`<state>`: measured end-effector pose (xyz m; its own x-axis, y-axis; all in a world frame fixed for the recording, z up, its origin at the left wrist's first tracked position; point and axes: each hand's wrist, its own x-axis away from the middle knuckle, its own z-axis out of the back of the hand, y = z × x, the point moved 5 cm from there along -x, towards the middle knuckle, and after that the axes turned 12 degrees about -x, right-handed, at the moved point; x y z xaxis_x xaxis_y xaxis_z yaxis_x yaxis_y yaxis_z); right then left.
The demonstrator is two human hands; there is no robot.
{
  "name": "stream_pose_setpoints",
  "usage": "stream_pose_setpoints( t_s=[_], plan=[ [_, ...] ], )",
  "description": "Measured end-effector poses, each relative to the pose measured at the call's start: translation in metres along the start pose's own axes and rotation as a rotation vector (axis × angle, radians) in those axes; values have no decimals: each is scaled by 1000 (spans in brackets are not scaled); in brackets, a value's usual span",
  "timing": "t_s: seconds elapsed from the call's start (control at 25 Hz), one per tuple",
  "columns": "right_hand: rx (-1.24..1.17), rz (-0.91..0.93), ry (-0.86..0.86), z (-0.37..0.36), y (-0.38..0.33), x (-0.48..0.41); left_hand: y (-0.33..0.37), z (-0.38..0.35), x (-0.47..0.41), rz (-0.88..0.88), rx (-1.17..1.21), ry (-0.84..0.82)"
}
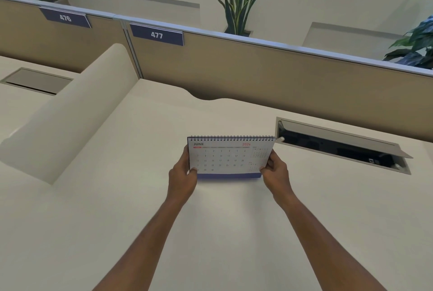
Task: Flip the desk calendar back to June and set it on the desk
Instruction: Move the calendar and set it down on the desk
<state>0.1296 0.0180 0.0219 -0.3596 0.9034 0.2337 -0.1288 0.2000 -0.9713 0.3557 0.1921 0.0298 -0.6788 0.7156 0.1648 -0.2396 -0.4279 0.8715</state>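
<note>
You are looking down at a pale desk (117, 197) in an office cubicle, both bare arms stretched out ahead of you. At far left a rounded cream divider (77, 112) slopes between your desk and the next one. Behind it runs a tan partition (257, 75) with a number plate reading 477 (157, 34).

Near the middle, your left hand (182, 177) is closed on the lower left corner of the calendar (228, 157), thumb on the front of the page. The calendar stands upright facing you, spiral binding along the top, and the page showing reads JUNE. Its blue base sits at or just above the desk surface; you cannot tell from here whether it is touching. Your right hand (275, 171) is closed on the lower right edge in the same way.

To the right, an open cable hatch (339, 147) is sunk into the desk, near the calendar's top corner.

The flipping looks done. What seems left is settling the base and letting go.
</note>
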Motion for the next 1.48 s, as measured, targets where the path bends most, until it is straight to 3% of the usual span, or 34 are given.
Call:
stream_pose_setpoints(
  t_s=[0.48,0.8,1.48],
  plan=[
    [27,45,-144,-82,-35,-54,0,61,-55,35,-42,164],
    [40,97,-255,-179,-57,-111,-27,117,-123,83,-23,295],
    [66,144,-354,-306,-48,-222,-84,168,-226,98,-46,405]
  ],
)
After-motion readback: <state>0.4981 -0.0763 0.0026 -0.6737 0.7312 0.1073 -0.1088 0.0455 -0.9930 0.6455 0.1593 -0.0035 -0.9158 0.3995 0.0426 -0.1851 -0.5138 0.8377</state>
